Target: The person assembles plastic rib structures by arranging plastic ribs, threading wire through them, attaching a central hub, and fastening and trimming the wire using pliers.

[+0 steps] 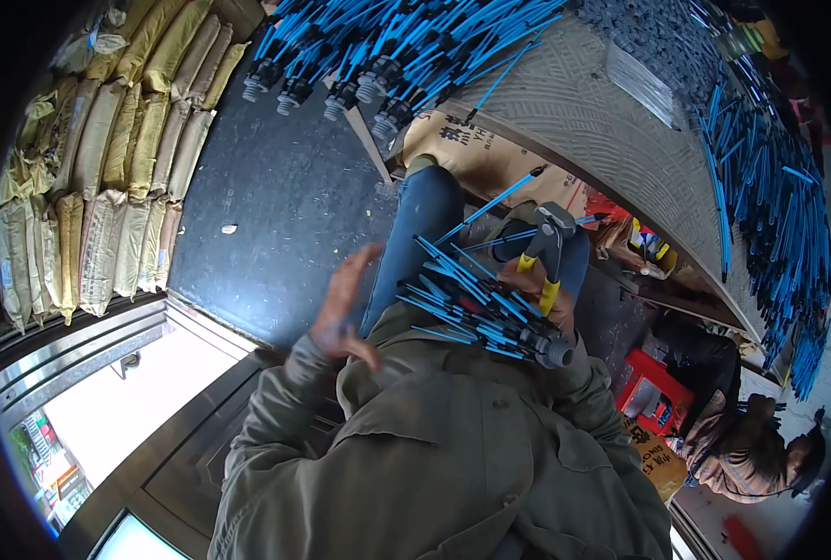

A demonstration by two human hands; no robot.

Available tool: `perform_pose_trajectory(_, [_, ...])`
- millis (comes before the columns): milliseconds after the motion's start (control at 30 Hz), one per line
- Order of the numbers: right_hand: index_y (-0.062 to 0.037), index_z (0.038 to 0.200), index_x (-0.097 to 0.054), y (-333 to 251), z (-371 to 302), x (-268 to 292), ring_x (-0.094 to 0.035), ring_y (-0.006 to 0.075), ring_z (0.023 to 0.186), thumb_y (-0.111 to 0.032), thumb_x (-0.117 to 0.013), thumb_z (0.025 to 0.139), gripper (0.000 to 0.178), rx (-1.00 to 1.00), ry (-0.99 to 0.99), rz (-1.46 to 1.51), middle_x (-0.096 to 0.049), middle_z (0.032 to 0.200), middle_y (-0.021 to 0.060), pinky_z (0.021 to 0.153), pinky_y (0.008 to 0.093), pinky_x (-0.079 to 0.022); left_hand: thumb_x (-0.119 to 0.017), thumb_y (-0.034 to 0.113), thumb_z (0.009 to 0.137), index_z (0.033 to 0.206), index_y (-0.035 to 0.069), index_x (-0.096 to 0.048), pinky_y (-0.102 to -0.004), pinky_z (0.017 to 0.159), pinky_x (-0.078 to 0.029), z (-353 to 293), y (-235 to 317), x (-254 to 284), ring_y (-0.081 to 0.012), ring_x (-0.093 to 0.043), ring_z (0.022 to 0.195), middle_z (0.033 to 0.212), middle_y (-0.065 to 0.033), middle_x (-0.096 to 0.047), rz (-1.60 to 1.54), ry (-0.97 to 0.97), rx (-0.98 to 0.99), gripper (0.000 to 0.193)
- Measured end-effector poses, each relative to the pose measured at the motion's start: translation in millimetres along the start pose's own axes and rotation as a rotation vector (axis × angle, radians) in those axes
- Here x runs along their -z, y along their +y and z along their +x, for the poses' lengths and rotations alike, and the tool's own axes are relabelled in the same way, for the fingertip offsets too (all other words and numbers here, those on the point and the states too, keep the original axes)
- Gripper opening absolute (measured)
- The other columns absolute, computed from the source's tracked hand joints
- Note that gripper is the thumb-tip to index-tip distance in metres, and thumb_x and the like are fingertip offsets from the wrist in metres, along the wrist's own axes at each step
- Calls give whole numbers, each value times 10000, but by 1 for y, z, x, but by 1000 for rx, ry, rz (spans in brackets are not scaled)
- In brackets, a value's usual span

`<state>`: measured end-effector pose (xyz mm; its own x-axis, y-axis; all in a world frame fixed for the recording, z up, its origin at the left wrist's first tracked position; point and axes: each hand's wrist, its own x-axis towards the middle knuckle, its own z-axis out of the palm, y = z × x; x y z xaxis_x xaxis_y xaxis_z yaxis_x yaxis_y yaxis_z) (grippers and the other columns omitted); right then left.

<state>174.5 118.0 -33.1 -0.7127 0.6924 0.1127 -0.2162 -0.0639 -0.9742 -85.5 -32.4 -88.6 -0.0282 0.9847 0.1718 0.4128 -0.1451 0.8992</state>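
Note:
My left hand (345, 301) is raised beside my left thigh, fingers apart and holding nothing. A pair of pliers (551, 245) with grey jaws and yellow grips is in my right hand (535, 285), over my right thigh. The jaws point away from me, near a thin blue rod with a black end. Across my lap lies a bunch of blue rods (462, 297) with black fittings, ending in a grey threaded connector (555, 353) by my right wrist. One longer blue rod (499, 203) sticks out between my knees. My right fingers are partly hidden by the grips.
A table (574, 89) ahead carries a heap of blue rods (415, 47), grey small parts (653, 37) and more blue rods (775, 215). Filled sacks (117, 140) are stacked at the left. At the right, another person (742, 457) sits near a red stool (656, 390).

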Motion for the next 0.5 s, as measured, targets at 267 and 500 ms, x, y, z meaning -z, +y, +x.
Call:
perform_pose_trajectory(267, [-23, 1169, -559, -9, 10, -32, -499, 121, 855, -241, -744, 748, 509, -73, 39, -24, -485, 1041, 34, 741, 228, -405, -832, 498, 480, 1401, -39, -186, -439, 1011, -317, 90, 118, -46, -353, -410, 1232, 1365, -256, -346, -181, 185, -227, 1246])
perform_pose_trajectory(500, [-15, 1148, -565, -16, 20, -30, -532, 165, 861, -204, -713, 775, 444, 117, 84, -78, -504, 1056, 95, 720, 260, -420, -804, 135, 669, 1125, -25, -512, -374, 901, -430, 108, 142, -28, -294, -545, 1088, 1143, -215, -546, -55, 127, -204, 565])
